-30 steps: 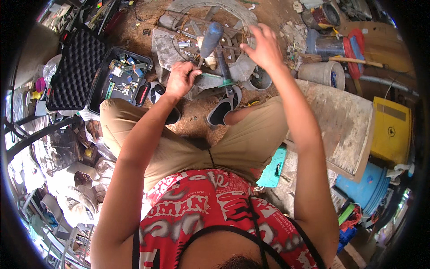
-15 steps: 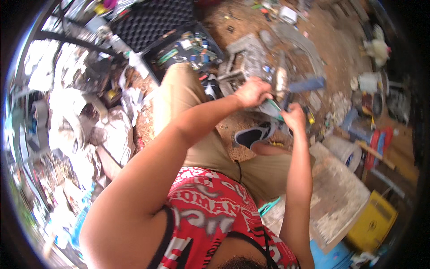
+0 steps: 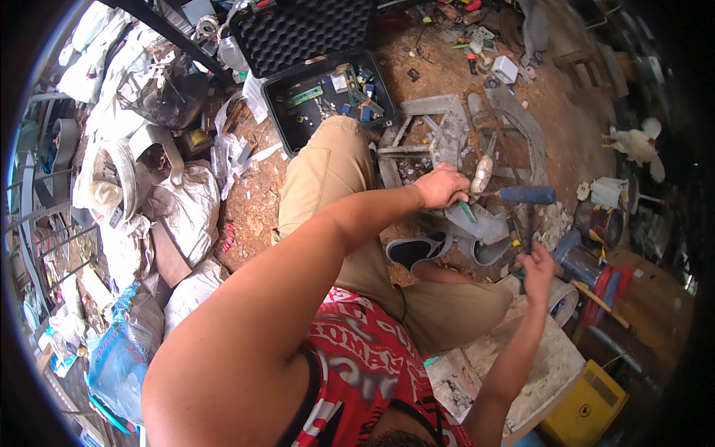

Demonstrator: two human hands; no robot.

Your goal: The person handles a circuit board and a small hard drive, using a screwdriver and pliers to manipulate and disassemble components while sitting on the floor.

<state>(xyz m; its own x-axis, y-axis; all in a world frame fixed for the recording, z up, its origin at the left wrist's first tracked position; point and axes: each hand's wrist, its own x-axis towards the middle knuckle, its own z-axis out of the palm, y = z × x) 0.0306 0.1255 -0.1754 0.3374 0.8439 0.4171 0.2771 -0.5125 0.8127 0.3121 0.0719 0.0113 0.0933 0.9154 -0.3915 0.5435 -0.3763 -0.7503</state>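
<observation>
In the head view, my only feed, the left hand (image 3: 445, 185) has its fingers closed on a thin green strip (image 3: 467, 211), which juts out from the fingertips just beside the pale ring-shaped frame (image 3: 535, 134) on the dirt floor. Half a second ago I had both hands meeting at that strip; now the right hand (image 3: 538, 272) is well apart from it, down and to the right. I take this to mean the strip rests with the left hand alone, and the two hands are no longer sharing one hold.

The right fingers are curled in close by a dark upright shaft (image 3: 528, 234). I cannot tell how far open they are, or whether they grip the shaft or only touch it; a bit of green shows at their left edge, too small for me to make out.

Between the hands, a blue handle (image 3: 527, 195) lies crosswise, untouched by either as far as I can see. A white wrapped bundle (image 3: 482, 175) sits just above the left hand. Beyond the left knee, the open black case (image 3: 287, 130) holds small boards and loose pieces.
</observation>
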